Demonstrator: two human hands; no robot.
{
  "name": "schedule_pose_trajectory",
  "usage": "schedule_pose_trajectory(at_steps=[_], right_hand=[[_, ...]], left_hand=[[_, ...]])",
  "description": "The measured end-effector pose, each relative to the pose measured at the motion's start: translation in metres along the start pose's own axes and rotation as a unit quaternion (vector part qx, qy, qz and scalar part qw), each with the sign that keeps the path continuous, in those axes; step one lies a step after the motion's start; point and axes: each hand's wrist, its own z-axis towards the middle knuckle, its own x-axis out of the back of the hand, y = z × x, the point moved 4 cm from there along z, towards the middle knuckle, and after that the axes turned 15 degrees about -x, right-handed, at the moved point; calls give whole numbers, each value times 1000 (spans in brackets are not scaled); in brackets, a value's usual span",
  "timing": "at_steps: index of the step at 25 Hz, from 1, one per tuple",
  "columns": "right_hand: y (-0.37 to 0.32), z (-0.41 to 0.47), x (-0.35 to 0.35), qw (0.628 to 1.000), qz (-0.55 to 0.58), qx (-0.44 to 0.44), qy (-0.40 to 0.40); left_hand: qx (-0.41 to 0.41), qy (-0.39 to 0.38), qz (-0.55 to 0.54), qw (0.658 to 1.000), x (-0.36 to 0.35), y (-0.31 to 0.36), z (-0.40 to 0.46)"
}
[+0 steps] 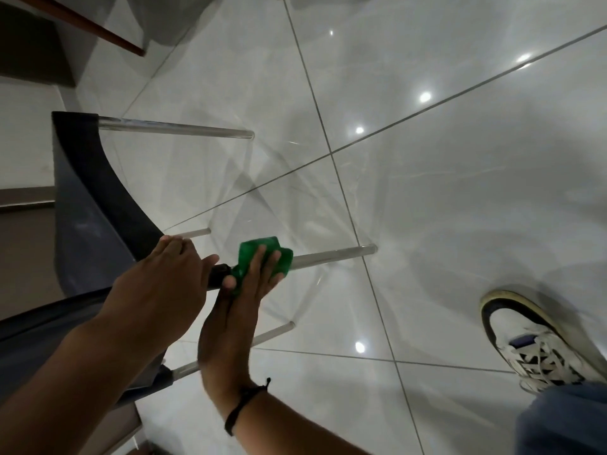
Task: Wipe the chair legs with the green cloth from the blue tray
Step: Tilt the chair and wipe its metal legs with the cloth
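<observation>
Open floor [427, 192] fills the centre and upper right of the frame; clear chair legs [331, 254] cross centre-left, and a shoe [532, 343] blocks the lower right.

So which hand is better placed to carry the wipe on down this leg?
Right. The right hand already presses the crumpled green cloth around the clear chair leg; the left hand grips the dark chair frame, steadying it.

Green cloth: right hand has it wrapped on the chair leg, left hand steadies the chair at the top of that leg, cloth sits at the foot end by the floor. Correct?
Not quite. The head view shows the green cloth near the top of the chair leg, just past its black socket, not at the foot end. The rest holds: right hand presses the cloth on the leg, left hand steadies the chair.
</observation>
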Motion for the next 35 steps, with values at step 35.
schedule_pose_trajectory(at_steps=[35], right_hand=[[53,14,63,965,-213,74,-132]], left_hand=[[-11,12,90,996,-28,-14,-16]])
